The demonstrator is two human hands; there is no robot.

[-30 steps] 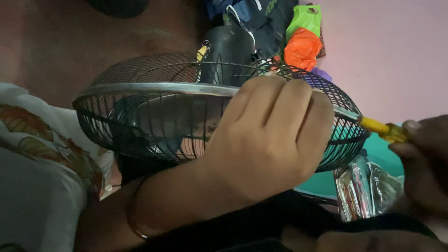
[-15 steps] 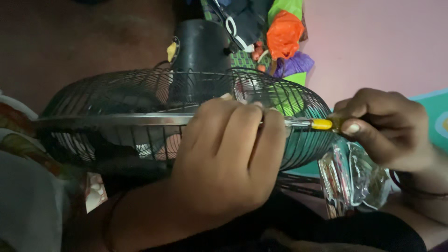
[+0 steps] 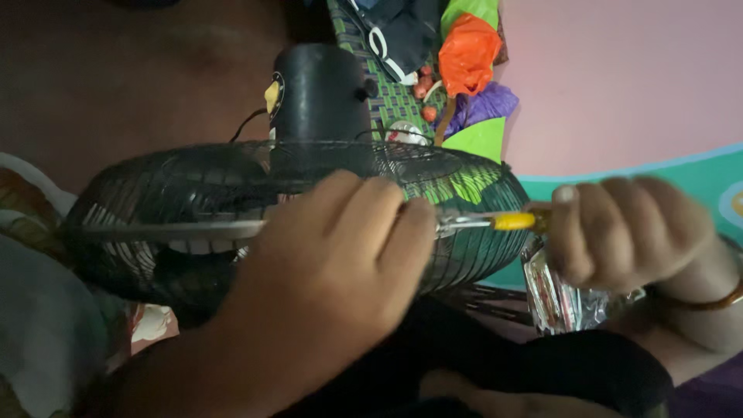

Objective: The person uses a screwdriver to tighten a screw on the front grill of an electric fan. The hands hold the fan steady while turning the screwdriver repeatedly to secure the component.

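Observation:
A black wire fan cage (image 3: 155, 201) with a silver rim band lies across my lap, its black motor housing (image 3: 319, 93) pointing away from me. My left hand (image 3: 340, 263) is clasped over the front of the cage at the rim. My right hand (image 3: 623, 232) grips a yellow-handled screwdriver (image 3: 515, 222), whose metal tip meets the rim just right of my left fingers. A bangle circles my right wrist.
Orange, purple and green plastic bags (image 3: 468, 58) and dark cloth lie on a green patterned mat (image 3: 395, 97) beyond the fan. A shiny clear packet (image 3: 557, 298) sits under my right hand. A pink surface (image 3: 635, 77) fills the right; patterned cloth (image 3: 31, 232) lies left.
The view has shifted so the fan sits lower and its motor housing shows. My right hand has come in from the right edge, bringing the screwdriver tip up to the rim.

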